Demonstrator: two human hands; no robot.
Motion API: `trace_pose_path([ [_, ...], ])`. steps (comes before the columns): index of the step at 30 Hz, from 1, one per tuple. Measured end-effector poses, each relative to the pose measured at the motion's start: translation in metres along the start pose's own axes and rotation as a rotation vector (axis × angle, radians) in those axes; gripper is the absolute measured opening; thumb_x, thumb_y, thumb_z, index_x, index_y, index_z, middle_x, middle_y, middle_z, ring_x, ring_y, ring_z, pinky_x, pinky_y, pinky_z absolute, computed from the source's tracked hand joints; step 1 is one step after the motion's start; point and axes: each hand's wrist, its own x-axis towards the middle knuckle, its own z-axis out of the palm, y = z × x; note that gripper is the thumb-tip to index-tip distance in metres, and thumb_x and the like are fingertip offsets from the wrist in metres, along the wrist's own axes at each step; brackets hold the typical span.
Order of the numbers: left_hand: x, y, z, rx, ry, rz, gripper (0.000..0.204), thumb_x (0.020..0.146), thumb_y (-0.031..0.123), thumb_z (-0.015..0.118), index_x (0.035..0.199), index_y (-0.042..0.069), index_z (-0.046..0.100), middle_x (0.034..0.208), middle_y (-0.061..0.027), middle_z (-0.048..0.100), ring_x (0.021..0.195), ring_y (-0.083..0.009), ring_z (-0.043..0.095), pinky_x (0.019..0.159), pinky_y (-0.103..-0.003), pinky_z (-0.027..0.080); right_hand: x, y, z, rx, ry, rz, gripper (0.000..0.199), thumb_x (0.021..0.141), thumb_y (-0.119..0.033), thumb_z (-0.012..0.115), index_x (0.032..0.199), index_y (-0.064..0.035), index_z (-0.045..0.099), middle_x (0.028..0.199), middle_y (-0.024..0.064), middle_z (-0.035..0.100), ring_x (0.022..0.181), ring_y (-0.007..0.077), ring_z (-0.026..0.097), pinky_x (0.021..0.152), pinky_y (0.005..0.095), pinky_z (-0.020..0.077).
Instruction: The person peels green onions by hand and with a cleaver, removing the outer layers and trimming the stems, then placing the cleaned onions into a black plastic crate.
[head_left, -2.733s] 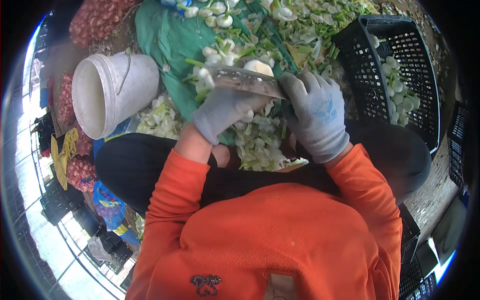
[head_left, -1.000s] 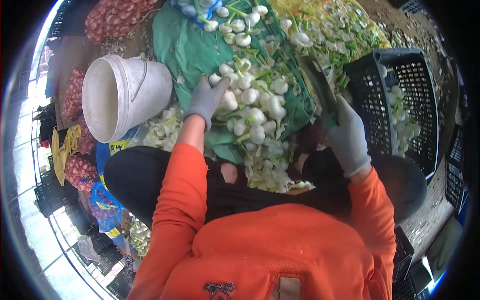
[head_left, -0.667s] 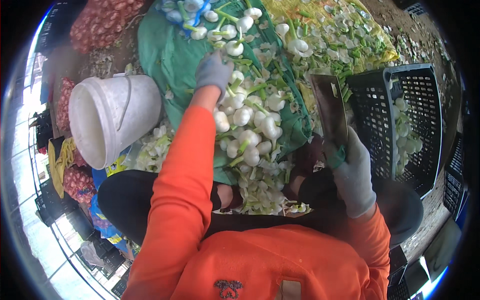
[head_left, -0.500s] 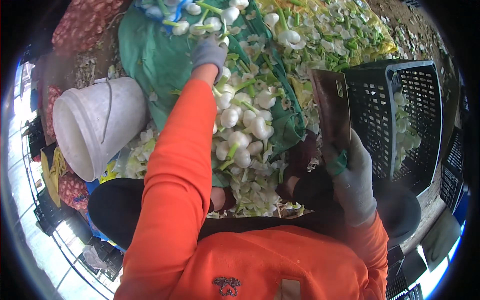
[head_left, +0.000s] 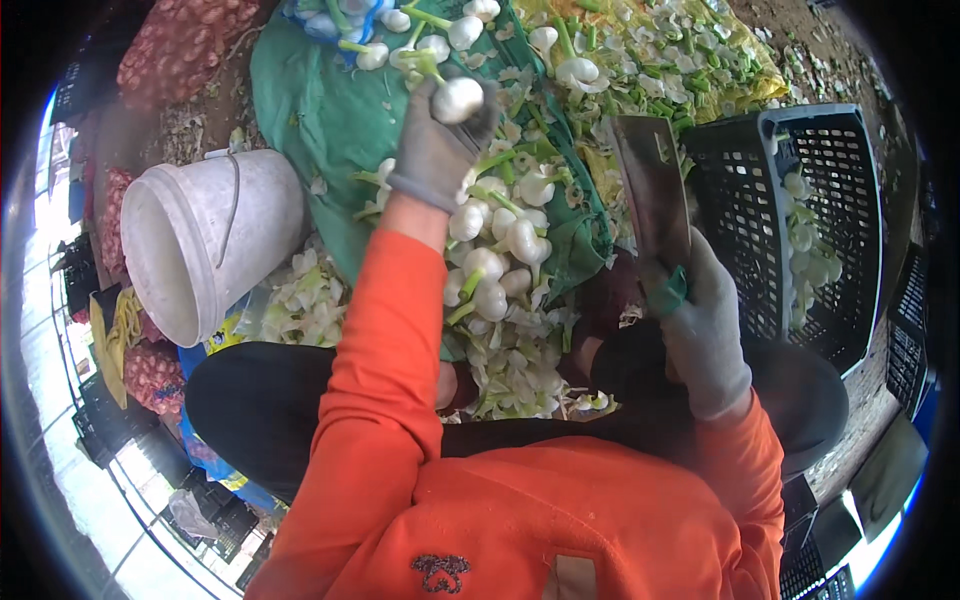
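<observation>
My gloved left hand [head_left: 445, 140] is closed round a white garlic bulb [head_left: 458, 100], whose green stem points up and to the left. Below that hand lies a heap of garlic bulbs [head_left: 485, 265] with short green stems, on a green mesh sack [head_left: 300, 95]. In my gloved right hand [head_left: 700, 330] is a cleaver [head_left: 652, 185], its broad dark blade pointing away from me and its handle partly wrapped in green. The blade hangs over the yellow sacking, just left of a black crate.
The black crate [head_left: 775, 230] at the right holds several bulbs. A white bucket [head_left: 215, 240] lies tipped on the left. Cut stems and peelings [head_left: 680, 70] cover the yellow sheet, with more peelings [head_left: 520, 375] between my feet. Red mesh sacks [head_left: 185, 50] stand far left.
My left hand has drawn back toward me from the far bulbs, lifting a garlic bulb and turning it upward. The right hand with the cleaver has shifted only slightly.
</observation>
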Motion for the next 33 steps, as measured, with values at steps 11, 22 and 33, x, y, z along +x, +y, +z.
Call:
trace_pose_path([
  [11,-0.138,-0.065,0.131,1.824,-0.206,0.735,0.019,0.083,0.017,0.067,0.094,0.002,0.065,0.093,-0.0127,0.065,0.083,-0.0275,0.063,0.073,-0.034,0.049,-0.024,-0.017,-0.007,-0.604,0.382,-0.592,0.020,0.081,-0.007,0.062,0.100,-0.0042,0.059,0.085,0.0139,0.060,0.076,0.0352,0.060,0.066,0.0430,0.0463],
  [22,-0.179,-0.057,0.191,2.087,-0.270,1.409,0.018,0.073,0.009,0.072,0.091,0.006,0.069,0.093,-0.0092,0.063,0.086,-0.0290,0.060,0.076,-0.039,0.047,-0.036,0.014,-0.001,-0.513,0.353,-0.554,0.023,0.080,-0.010,0.063,0.101,-0.0039,0.056,0.082,0.0160,0.060,0.076,0.0387,0.059,0.068,0.0447,0.0463],
  [33,-0.184,-0.032,0.159,1.619,-0.090,0.824,0.015,0.080,0.013,0.071,0.093,0.006,0.067,0.093,-0.0059,0.063,0.083,-0.0167,0.063,0.076,-0.032,0.049,-0.038,-0.014,0.005,-0.275,0.442,-0.791,0.015,0.084,-0.008,0.064,0.098,-0.0029,0.059,0.079,0.0175,0.057,0.070,0.0375,0.057,0.061,0.0423,0.0451],
])
